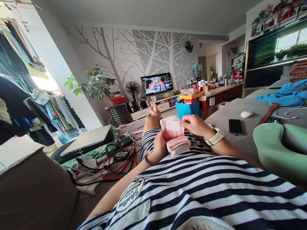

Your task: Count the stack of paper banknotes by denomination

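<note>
A thick bundle of pink and white banknotes (pixel 178 144) is bent over above my lap, held by my left hand (pixel 158 145) with the thumb across its face. The notes' upper ends stand fanned up from the fold. At the top right corner of the upright notes, my right hand (pixel 194 124) pinches an edge between thumb and fingers. A pale watch (pixel 214 136) sits on my right wrist, and a braided bracelet (pixel 147 161) on my left. Some of the left fingers are hidden behind the bundle.
To my left lie a closed laptop (pixel 87 140) and tangled cables (pixel 115 159). On the sofa at right are a black phone (pixel 235 126), a white mouse (pixel 247 114), a green neck pillow (pixel 268 147) and a blue cloth (pixel 283 94). A television (pixel 157 83) plays ahead.
</note>
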Demonstrator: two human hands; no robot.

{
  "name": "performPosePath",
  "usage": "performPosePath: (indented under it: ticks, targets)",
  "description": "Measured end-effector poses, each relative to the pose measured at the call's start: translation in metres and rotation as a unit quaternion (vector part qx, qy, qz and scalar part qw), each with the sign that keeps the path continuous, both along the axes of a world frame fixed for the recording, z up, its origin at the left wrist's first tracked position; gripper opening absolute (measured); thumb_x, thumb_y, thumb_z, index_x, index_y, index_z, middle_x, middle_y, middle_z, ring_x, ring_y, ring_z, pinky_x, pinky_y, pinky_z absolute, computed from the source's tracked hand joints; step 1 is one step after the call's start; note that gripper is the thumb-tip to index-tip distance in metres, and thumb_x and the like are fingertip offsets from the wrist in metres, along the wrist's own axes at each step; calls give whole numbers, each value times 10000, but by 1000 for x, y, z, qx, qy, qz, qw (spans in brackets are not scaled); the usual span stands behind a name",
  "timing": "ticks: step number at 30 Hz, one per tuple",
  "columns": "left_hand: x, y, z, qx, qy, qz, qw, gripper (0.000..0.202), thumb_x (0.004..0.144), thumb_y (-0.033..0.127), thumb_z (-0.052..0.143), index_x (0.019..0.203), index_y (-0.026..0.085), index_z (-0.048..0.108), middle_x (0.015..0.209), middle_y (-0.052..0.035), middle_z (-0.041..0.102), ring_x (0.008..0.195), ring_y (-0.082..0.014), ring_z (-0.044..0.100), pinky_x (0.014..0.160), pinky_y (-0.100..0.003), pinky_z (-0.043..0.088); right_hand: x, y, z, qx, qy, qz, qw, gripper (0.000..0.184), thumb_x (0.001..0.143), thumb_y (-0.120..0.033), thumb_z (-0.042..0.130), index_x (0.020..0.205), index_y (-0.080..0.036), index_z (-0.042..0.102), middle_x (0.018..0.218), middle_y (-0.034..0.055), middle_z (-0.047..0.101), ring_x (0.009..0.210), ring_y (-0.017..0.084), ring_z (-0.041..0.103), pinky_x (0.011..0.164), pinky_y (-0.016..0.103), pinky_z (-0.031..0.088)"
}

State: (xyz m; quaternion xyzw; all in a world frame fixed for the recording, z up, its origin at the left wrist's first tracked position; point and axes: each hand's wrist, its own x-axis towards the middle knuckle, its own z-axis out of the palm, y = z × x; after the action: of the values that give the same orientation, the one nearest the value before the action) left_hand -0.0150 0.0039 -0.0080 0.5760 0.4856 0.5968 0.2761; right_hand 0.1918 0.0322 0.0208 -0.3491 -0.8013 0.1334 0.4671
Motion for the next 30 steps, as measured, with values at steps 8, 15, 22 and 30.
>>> performPosePath:
  ticks: [8,15,22,30]
  targets:
    - [-4,-2,1,19,156,53,986,218,812,174,485,601,226,500,672,-20,575,709,-187,469,682,-313,375,3,-9,2,-42,-8,143,989,320,972,-441,622,792,-180,663,693,0,622,660,159,538,656,286,385]
    - [-3,-7,3,30,168,19,985,156,795,185,476,645,224,498,734,-34,609,752,-188,484,737,-317,402,4,-11,2,-68,-2,177,982,344,947,-497,651,824,-176,668,706,10,649,653,158,561,655,289,425]
    - [-2,-7,5,26,111,18,993,199,815,184,524,620,217,550,708,-41,611,756,-197,484,735,-321,408,5,-12,4,-62,-16,180,982,422,909,-573,713,790,-171,671,689,9,641,647,155,551,635,281,413]
    - [11,-7,4,-25,-135,-66,988,218,848,265,610,640,210,573,690,-32,595,682,-181,514,715,-332,495,10,0,3,-106,-17,240,965,721,912,-857,546,703,-175,643,689,53,673,636,168,597,640,296,466]
